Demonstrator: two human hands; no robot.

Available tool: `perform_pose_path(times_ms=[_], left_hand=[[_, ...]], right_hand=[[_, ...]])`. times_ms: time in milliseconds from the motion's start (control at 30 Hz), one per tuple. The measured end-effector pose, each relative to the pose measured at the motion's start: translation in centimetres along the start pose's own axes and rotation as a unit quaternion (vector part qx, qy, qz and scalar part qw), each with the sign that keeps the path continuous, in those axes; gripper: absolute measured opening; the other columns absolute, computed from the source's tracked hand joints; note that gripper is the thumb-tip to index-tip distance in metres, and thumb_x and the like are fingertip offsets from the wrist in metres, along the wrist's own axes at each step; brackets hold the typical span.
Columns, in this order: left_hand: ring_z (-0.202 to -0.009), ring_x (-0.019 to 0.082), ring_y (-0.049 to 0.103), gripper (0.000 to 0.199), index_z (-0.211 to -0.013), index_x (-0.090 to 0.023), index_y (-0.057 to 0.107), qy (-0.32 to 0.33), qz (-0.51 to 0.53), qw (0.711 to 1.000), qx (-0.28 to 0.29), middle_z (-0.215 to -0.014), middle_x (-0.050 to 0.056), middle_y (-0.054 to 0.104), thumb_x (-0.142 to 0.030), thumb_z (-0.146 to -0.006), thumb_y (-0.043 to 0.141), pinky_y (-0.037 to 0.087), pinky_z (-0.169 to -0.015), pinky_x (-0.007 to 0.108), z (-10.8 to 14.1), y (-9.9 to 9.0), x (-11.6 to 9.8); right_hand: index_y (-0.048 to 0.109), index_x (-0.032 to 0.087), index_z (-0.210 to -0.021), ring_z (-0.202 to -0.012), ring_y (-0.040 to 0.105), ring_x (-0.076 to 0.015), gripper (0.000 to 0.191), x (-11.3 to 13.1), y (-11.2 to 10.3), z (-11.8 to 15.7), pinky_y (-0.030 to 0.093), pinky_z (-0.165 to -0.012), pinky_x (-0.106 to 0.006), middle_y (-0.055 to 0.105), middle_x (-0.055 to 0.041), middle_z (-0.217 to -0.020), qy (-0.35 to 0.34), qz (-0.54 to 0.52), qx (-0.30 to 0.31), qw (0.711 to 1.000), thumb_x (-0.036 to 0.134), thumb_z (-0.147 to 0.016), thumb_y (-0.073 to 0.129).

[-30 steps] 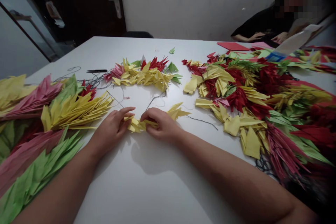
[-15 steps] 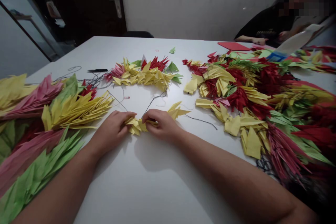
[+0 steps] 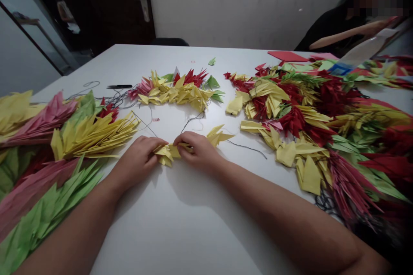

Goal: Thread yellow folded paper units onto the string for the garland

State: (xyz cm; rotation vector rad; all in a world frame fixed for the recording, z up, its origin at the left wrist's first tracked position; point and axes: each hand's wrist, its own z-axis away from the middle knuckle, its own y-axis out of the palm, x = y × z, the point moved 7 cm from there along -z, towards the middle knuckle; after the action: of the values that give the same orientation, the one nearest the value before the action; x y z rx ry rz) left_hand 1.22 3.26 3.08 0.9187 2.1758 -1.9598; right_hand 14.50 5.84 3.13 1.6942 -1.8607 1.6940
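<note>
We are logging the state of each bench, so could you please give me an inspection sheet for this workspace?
Surface: white table, bare in front of the person, crowded at both sides.
Job's things: small bunch of yellow folded papers on a dark thread.
Clutter: heaps of yellow, red, pink and green folded papers at left, at centre and at right; a black tool at the far left.
Grippers: left hand and right hand both pinch the yellow bunch.
Cables: nothing seen beyond loose threads.
Surroundings: dark door, white wall, another person's arm at the far right.
</note>
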Motion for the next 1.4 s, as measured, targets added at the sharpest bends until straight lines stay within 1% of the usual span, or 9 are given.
perform_pose_path(times_ms=[200,433,700,833,967,1400], left_hand=[[-0.094,0.025,0.057,0.036,-0.102,-0.020,0.066,-0.005,-0.002,1.000,0.006,-0.103,0.006,0.071,-0.027,-0.079,0.039,0.044,-0.087,0.040,0.00,0.06,0.00],[-0.097,0.024,0.056,0.038,-0.106,-0.017,0.064,-0.004,-0.021,0.999,0.036,-0.107,0.007,0.069,-0.025,-0.080,0.037,0.042,-0.089,0.039,-0.03,0.20,-0.38],[-0.096,0.024,0.056,0.038,-0.106,-0.017,0.064,-0.008,-0.021,0.999,0.034,-0.106,0.007,0.070,-0.025,-0.080,0.038,0.042,-0.089,0.039,0.07,0.24,-0.27],[-0.097,0.024,0.056,0.039,-0.108,-0.016,0.064,0.001,-0.018,1.000,0.022,-0.106,0.007,0.069,-0.023,-0.079,0.038,0.043,-0.088,0.039,0.17,0.33,-0.11],[-0.096,0.024,0.056,0.041,-0.110,-0.018,0.064,0.003,-0.012,1.000,0.011,-0.104,0.006,0.069,-0.021,-0.078,0.039,0.044,-0.087,0.039,0.22,0.41,0.09],[-0.094,0.023,0.056,0.041,-0.108,-0.019,0.064,-0.002,-0.010,1.000,0.024,-0.103,0.005,0.070,-0.020,-0.075,0.039,0.044,-0.086,0.039,0.13,0.47,-0.07]], right_hand=[[0.062,0.018,-0.082,-0.078,0.057,-0.0141,0.017,0.06,-0.03,0.01,0.043,-0.073,-0.027,0.065,-0.0041,-0.083,0.013,0.000,0.007,1.000,0.011,-0.073,0.048],[0.062,0.018,-0.081,-0.077,0.056,-0.0137,0.016,-0.09,0.11,-0.01,0.043,-0.072,-0.026,0.064,-0.0033,-0.082,0.015,-0.006,0.010,1.000,0.011,-0.072,0.050],[0.061,0.018,-0.082,-0.078,0.056,-0.0140,0.016,-0.15,0.20,0.03,0.042,-0.074,-0.026,0.064,-0.0035,-0.082,0.006,-0.004,0.010,1.000,0.011,-0.072,0.051],[0.061,0.018,-0.082,-0.078,0.057,-0.0140,0.016,-0.09,0.18,0.03,0.043,-0.074,-0.026,0.064,-0.0031,-0.083,0.004,-0.005,0.009,1.000,0.011,-0.072,0.051],[0.061,0.019,-0.082,-0.079,0.057,-0.0142,0.015,0.01,0.17,0.02,0.043,-0.074,-0.026,0.065,-0.0036,-0.083,0.009,-0.005,0.016,1.000,0.012,-0.073,0.051],[0.062,0.018,-0.083,-0.079,0.057,-0.0144,0.015,-0.04,0.30,-0.06,0.043,-0.074,-0.027,0.064,-0.0036,-0.083,0.014,0.001,0.023,1.000,0.011,-0.073,0.053]])
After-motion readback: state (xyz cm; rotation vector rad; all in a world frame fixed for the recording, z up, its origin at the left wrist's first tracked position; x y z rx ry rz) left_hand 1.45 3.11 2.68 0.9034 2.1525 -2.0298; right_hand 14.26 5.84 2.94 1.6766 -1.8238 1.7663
